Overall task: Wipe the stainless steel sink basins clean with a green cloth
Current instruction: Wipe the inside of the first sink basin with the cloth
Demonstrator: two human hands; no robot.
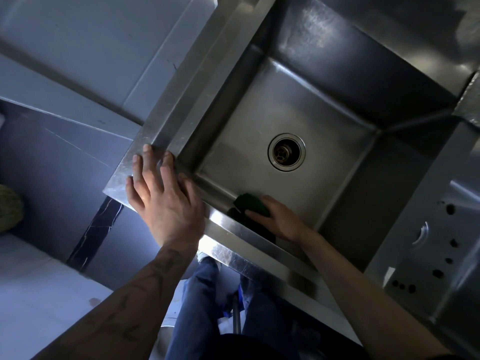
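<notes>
While the one stainless steel sink basin point(259, 120) fully in view lay tilted across the head view, two bare hands were at its near left corner. The left hand point(161, 193) rested flat on the basin's broad steel rim point(155, 126) at that corner, its fingers point(149, 162) straight and spread apart, with the thumb lying along the inner edge. The right hand point(275, 216) reached down inside the basin and gripped the single dark green cloth point(252, 203), its fingers curled over the top of the wad. The cloth sat low in the basin where the floor met the near wall, close to the left corner and well apart from the one round metal drain point(286, 152) in the middle of the floor. To the right, past the basin's side wall, a second steel surface point(415, 203) carried small dark holes point(450, 209), seven that could be counted. Below the rim, two legs in blue jeans point(197, 307) stood on the grey tiled floor point(52, 281).
</notes>
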